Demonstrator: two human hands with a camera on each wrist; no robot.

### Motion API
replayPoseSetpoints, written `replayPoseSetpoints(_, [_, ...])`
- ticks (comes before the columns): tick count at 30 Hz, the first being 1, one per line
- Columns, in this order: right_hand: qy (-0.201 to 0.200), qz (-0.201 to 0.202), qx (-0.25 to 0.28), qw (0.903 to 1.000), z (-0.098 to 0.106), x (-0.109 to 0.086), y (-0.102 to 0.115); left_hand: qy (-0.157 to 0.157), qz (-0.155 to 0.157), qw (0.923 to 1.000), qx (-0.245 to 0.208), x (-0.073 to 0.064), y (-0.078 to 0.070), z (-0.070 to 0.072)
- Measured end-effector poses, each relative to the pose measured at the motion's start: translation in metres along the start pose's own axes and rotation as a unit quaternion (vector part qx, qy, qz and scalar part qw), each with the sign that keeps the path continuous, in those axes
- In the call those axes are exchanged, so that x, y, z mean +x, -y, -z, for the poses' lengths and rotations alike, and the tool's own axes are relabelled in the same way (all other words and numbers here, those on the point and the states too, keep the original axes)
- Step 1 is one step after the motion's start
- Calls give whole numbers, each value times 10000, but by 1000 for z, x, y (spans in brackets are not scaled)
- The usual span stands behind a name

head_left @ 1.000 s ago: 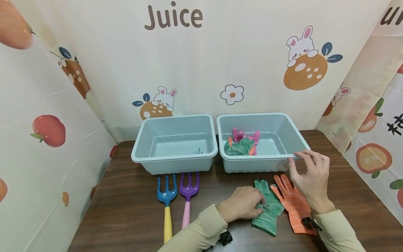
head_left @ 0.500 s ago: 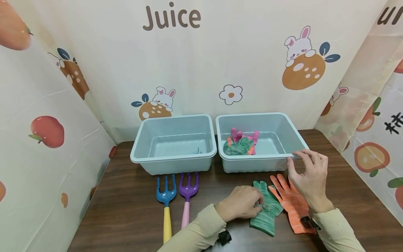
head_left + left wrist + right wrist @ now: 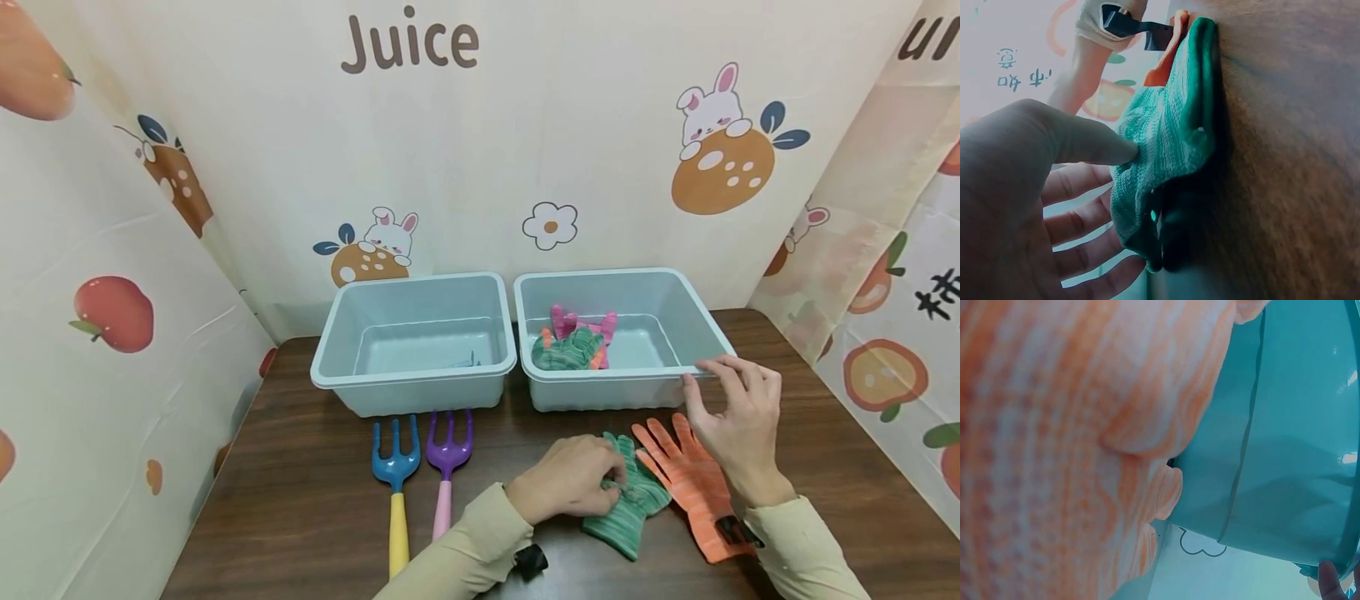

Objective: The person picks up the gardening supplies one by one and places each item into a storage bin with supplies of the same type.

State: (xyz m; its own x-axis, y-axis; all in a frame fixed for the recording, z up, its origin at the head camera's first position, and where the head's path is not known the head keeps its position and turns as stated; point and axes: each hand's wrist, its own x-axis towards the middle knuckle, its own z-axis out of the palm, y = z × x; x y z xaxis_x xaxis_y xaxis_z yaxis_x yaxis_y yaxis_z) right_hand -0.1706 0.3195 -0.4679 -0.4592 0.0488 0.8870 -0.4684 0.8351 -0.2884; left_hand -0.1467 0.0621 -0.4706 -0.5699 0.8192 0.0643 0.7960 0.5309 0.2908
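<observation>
My left hand [image 3: 573,477] pinches a green knitted glove [image 3: 621,527] on the table; in the left wrist view the thumb presses its striped cloth [image 3: 1157,134] and the other fingers lie along its far side. An orange glove [image 3: 693,483] lies just right of it, fingers spread, partly under my right wrist. My right hand [image 3: 746,429] holds the front right rim of the right light-blue bin [image 3: 615,390], thumb outside and fingertips on the rim. In the right wrist view the orange glove [image 3: 1079,456] fills the left side, and only a few fingertips show at the lower right.
Inside the right bin lie a bundled green-and-orange glove [image 3: 567,352] and pink gloves [image 3: 611,323]. A second light-blue bin [image 3: 420,392] stands left of it, with a small blue item inside. Blue [image 3: 396,467] and purple [image 3: 450,457] hand forks lie in front. Printed curtains surround the table.
My left hand has drawn the green glove slightly left and toward me. The orange glove has turned a little, its fingers shifting left. My right hand stays on the bin rim.
</observation>
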Motion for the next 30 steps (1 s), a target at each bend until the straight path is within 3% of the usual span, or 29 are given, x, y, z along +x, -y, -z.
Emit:
replayPoseSetpoints(7, [19,32,-34,10000,1,-1,-1,-147,-2,9998,-117,0,1,3])
replayPoseSetpoints(16, [12,73,-45,10000,2,0,0,-354,-309,9984,-320,0,3,7])
replayPoseSetpoints(30, [11,50,-7,10000,0,-1,0,-321,-65,9974,-645,1,3,13])
